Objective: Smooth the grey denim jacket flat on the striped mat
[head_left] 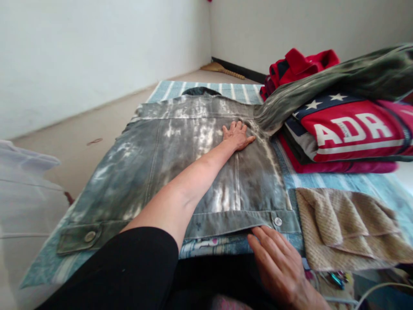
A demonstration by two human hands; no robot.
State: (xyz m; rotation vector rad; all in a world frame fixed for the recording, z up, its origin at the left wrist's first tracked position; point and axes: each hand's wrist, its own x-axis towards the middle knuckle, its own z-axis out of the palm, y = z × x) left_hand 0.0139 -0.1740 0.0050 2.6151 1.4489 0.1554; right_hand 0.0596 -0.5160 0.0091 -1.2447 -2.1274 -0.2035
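Note:
A grey-green denim jacket with white tie-dye streaks (180, 150) lies back side up on the striped cloth. My left hand (237, 136) presses flat on its upper right back, fingers spread. Down at the waistband, my right hand (279, 260) has its fingers stretched out against the hem edge, beside a metal button (278, 221). The hem stands slightly raised there, and my right thumb is hidden. One sleeve (322, 82) runs off to the right across folded clothes. The collar (201, 91) points away from me.
Right of the jacket sit a folded red garment lettered ADR (358, 129) and a red-collared garment (298, 64). A tan textured cloth (348, 228) lies nearer me. White fabric (29, 206) is at the left, and a broom (222, 69) lies by the far wall.

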